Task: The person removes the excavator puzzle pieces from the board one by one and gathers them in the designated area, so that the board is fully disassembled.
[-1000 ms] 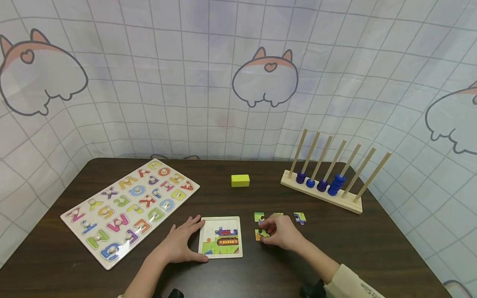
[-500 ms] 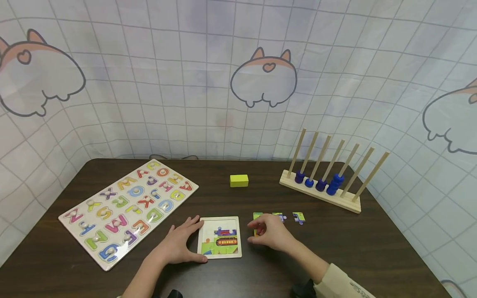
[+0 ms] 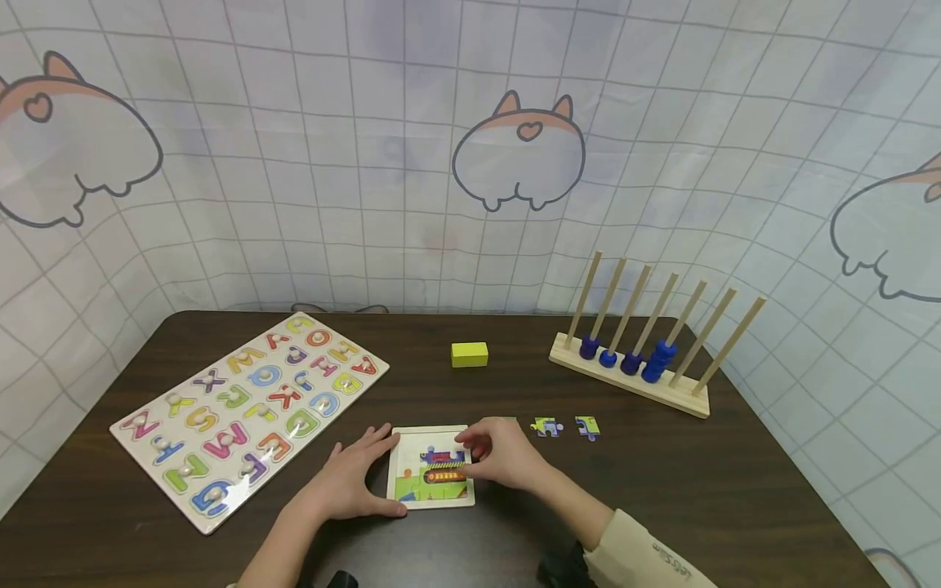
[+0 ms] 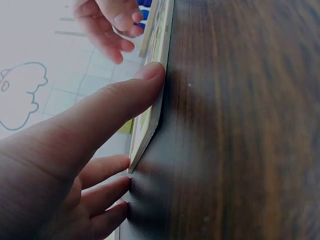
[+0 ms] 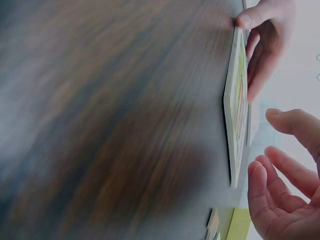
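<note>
A small framed jigsaw board [image 3: 397,502] lies flat on the table, partly filled with a vehicle picture on tracks. My left hand [image 3: 351,482] rests at its left side. The thumb touches the near edge in the left wrist view, and spread fingers [image 4: 107,170] reach the left edge. Over the board's right edge hovers my right hand [image 3: 507,453], thumb and fingers parted. The right wrist view shows that hand [image 5: 285,185] with nothing visible between its fingertips. Two loose jigsaw pieces, one green and purple [image 3: 546,426] and another [image 3: 587,427], lie right of it. A further piece is mostly hidden.
An alphabet peg puzzle [image 3: 243,408] lies at an angle on the left. A yellow block [image 3: 469,354] sits toward the back. At the back right stands a wooden peg stand [image 3: 632,380] with blue and purple beads on some pegs. Behind the dark table [image 3: 625,506] hangs a gridded cloth [image 3: 331,204].
My right hand has moved left, from the loose pieces to the board's right edge, uncovering the middle piece. My left hand has stayed at the board.
</note>
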Demonstrator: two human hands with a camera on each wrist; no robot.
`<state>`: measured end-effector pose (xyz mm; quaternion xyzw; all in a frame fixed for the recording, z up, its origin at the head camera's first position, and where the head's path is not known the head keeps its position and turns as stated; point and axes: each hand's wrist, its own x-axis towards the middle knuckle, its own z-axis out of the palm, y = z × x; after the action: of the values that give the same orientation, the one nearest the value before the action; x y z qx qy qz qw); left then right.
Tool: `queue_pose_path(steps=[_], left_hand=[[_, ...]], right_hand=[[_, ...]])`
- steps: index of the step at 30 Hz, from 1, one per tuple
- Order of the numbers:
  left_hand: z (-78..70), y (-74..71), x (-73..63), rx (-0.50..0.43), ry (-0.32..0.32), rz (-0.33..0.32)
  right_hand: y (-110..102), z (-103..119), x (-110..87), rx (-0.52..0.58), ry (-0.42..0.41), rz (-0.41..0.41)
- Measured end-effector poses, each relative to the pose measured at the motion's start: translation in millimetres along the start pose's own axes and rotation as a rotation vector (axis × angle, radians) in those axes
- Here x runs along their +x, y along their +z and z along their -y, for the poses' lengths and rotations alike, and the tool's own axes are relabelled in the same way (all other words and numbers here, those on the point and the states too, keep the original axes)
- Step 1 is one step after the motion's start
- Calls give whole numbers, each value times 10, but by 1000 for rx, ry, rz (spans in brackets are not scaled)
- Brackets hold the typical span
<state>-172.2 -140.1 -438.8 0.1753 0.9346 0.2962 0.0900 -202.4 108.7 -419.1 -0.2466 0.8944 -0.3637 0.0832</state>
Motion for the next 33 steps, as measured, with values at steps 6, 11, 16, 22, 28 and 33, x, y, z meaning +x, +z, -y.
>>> queue_pose_path(steps=[6, 11, 16, 22, 28, 33], left_hand=[[-16, -2, 3, -3, -5, 5], [-15, 0, 7, 0, -17, 12], [-18, -4, 8, -2, -17, 12], [-13, 0, 17, 1, -18, 13], [-4, 3, 16, 2, -12, 6], [-7, 0, 13, -3, -12, 6]], right_hand=[[72, 56, 64, 15, 15, 26], [141, 88, 126, 27, 10, 52], [200, 94, 181, 27, 25, 63], [228, 88, 207, -25, 40, 72], [232, 120, 210, -88, 18, 91], [226, 146, 225, -111, 22, 105]])
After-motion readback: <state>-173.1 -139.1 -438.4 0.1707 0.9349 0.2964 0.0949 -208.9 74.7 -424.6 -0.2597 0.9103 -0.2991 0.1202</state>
